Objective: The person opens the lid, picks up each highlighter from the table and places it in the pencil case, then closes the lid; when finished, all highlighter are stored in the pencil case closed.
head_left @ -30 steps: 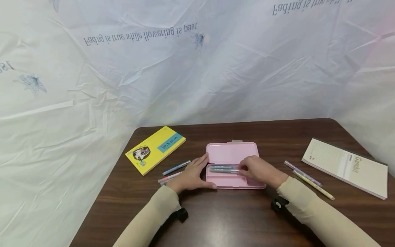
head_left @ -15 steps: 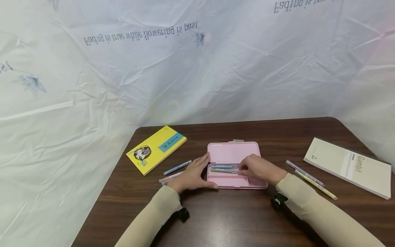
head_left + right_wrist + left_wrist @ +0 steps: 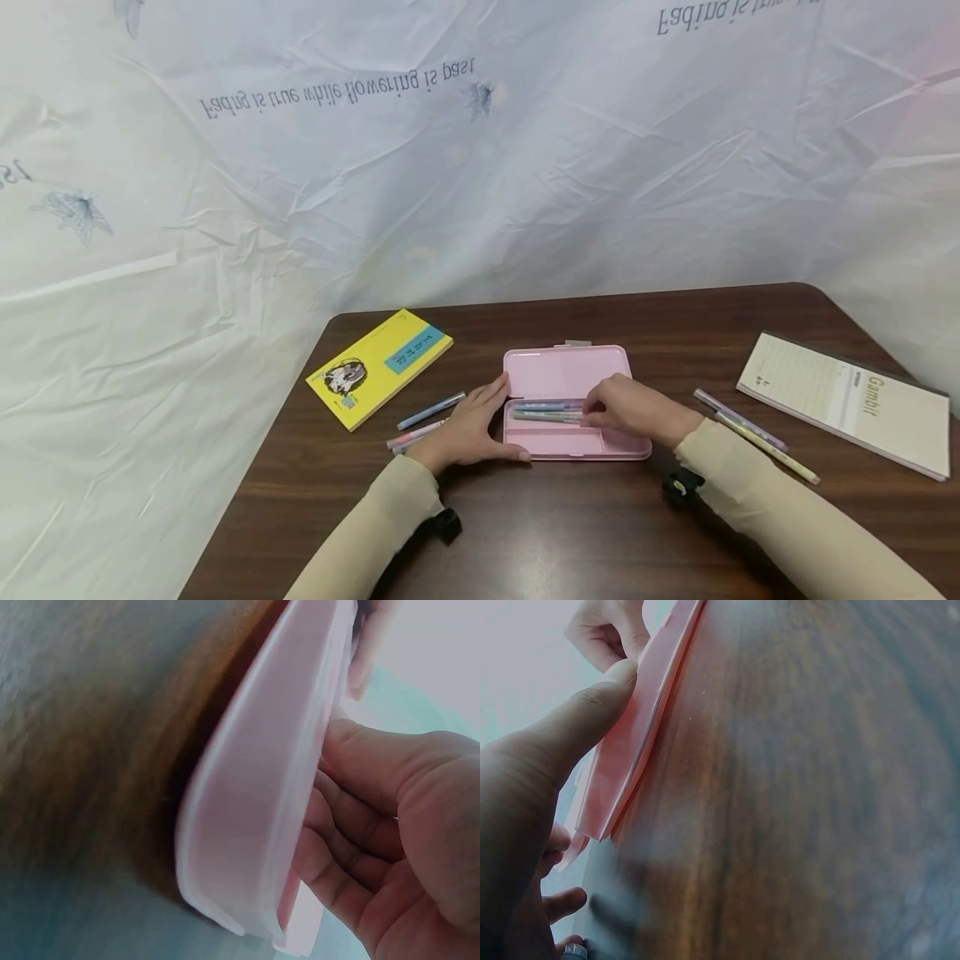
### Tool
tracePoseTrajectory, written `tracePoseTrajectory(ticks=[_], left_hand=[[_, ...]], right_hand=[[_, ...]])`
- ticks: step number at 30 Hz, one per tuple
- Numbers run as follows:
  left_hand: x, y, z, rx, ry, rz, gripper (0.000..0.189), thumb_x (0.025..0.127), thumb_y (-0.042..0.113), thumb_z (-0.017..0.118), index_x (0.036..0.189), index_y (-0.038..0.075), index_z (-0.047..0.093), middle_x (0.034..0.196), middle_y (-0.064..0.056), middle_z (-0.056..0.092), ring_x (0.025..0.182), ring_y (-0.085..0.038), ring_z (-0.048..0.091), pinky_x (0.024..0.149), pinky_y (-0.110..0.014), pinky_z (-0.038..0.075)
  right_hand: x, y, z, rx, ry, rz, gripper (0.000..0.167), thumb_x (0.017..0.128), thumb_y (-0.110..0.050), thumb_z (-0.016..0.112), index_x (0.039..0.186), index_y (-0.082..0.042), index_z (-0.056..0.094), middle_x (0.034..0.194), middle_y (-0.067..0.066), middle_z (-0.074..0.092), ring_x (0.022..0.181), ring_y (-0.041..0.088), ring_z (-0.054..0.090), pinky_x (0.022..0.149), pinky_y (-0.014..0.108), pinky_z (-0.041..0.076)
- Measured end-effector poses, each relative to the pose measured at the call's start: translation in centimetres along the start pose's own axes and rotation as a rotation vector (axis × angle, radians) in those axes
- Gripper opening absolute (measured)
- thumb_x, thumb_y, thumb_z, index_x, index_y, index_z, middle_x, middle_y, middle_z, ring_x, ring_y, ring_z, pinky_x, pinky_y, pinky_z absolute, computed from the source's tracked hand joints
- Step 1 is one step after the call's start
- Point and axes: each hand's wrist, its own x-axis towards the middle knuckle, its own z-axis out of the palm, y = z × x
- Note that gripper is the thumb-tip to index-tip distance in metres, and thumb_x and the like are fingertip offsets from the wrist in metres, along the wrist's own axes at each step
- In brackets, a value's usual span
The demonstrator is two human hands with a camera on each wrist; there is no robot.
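An open pink pencil case (image 3: 552, 442) lies on the table with its lid folded back. Inside its rear compartment are a blue pen (image 3: 538, 407) and a grey-green pen (image 3: 542, 416), side by side. My left hand (image 3: 467, 429) rests along the case's left end with fingers stretched out, the thumb at the front edge. With bent fingers, my right hand (image 3: 636, 410) pinches the right end of the grey-green pen, covering that end. In the right wrist view the case wall (image 3: 247, 765) hides the pens, and the right fingers (image 3: 349, 817) reach over it.
To the left lie a yellow book (image 3: 378, 367), a blue pen (image 3: 431, 411) and more pens partly behind the left hand. On the right are a purple pen (image 3: 738, 418), a yellow pen (image 3: 768, 448) and a cream notebook (image 3: 847, 404). Behind the table (image 3: 555, 533) hangs a white sheet.
The hands and case hold nearly the same places. My right fingers stay at the pens' right ends, and the pens in the case shift only slightly. The whole view sways a little.
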Motion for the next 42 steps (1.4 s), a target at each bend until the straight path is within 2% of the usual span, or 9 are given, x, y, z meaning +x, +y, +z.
tracePoseTrajectory(ticks=[5, 9, 13, 18, 25, 34, 39, 42], left_hand=[[0.0, 0.0, 0.0, 0.010, 0.002, 0.002, 0.119, 0.073, 0.076, 0.070, 0.161, 0.022, 0.011, 0.167, 0.013, 0.001, 0.153, -0.024, 0.012, 0.120, -0.053, 0.017], [0.0, 0.1, 0.0, 0.019, 0.001, 0.000, 0.120, 0.072, 0.077, 0.069, 0.161, 0.022, 0.011, 0.167, 0.012, 0.001, 0.153, -0.024, 0.012, 0.120, -0.053, 0.017], [0.0, 0.2, 0.0, 0.015, 0.002, -0.013, 0.120, 0.072, 0.078, 0.069, 0.161, 0.022, 0.012, 0.167, 0.013, 0.001, 0.153, -0.025, 0.011, 0.120, -0.053, 0.018], [-0.1, 0.3, 0.2, 0.004, 0.004, -0.017, 0.121, 0.071, 0.077, 0.070, 0.161, 0.023, 0.012, 0.167, 0.013, 0.001, 0.153, -0.026, 0.011, 0.120, -0.054, 0.017], [0.0, 0.2, 0.1, 0.009, 0.006, -0.006, 0.121, 0.071, 0.078, 0.070, 0.161, 0.022, 0.012, 0.167, 0.012, 0.001, 0.153, -0.026, 0.011, 0.119, -0.055, 0.017], [-0.1, -0.1, 0.0, 0.020, 0.014, -0.007, 0.121, 0.071, 0.079, 0.069, 0.161, 0.022, 0.012, 0.167, 0.012, 0.001, 0.153, -0.026, 0.012, 0.120, -0.055, 0.017], [0.0, -0.2, 0.1, 0.018, 0.008, -0.004, 0.121, 0.071, 0.079, 0.069, 0.161, 0.022, 0.012, 0.167, 0.011, 0.002, 0.153, -0.027, 0.013, 0.119, -0.055, 0.018], [0.0, -0.2, 0.1, 0.017, 0.007, -0.009, 0.121, 0.070, 0.080, 0.068, 0.161, 0.023, 0.012, 0.167, 0.012, 0.001, 0.153, -0.026, 0.012, 0.119, -0.055, 0.017]], right_hand=[[-0.5, 0.1, -0.8, 0.010, 0.040, -0.029, 0.006, 0.091, -0.016, 0.074, 0.089, -0.012, 0.078, 0.076, -0.009, 0.066, 0.062, 0.004, 0.051, 0.058, 0.024, 0.045], [-1.1, -0.2, -1.8, 0.000, 0.096, 0.004, 0.018, 0.090, -0.019, 0.075, 0.101, -0.005, 0.078, 0.090, -0.002, 0.074, 0.071, 0.005, 0.058, 0.065, 0.027, 0.051], [-2.2, -0.4, -3.0, -0.022, 0.160, 0.031, 0.028, 0.089, -0.021, 0.077, 0.108, -0.001, 0.076, 0.095, 0.003, 0.074, 0.076, 0.006, 0.060, 0.067, 0.029, 0.053], [-4.4, -0.3, -4.4, -0.040, 0.217, 0.071, 0.029, 0.089, -0.020, 0.077, 0.109, 0.000, 0.075, 0.094, 0.002, 0.073, 0.078, 0.009, 0.063, 0.068, 0.031, 0.055], [-7.9, 0.4, -5.5, -0.086, 0.282, 0.200, 0.033, 0.087, -0.025, 0.079, 0.110, -0.003, 0.074, 0.085, -0.003, 0.068, 0.072, 0.010, 0.057, 0.063, 0.031, 0.050], [-11.6, 2.4, -5.4, -0.166, 0.320, 0.252, 0.035, 0.085, -0.028, 0.080, 0.108, -0.001, 0.075, 0.080, -0.006, 0.067, 0.070, 0.008, 0.054, 0.062, 0.032, 0.047], [-14.0, 3.5, -5.3, -0.178, 0.333, 0.289, 0.034, 0.085, -0.028, 0.080, 0.107, -0.003, 0.075, 0.078, -0.009, 0.065, 0.069, 0.006, 0.052, 0.061, 0.031, 0.046], [-15.6, 4.3, -5.5, -0.177, 0.340, 0.334, 0.039, 0.087, -0.031, 0.078, 0.110, 0.000, 0.074, 0.080, -0.008, 0.066, 0.069, 0.006, 0.054, 0.060, 0.032, 0.047]])
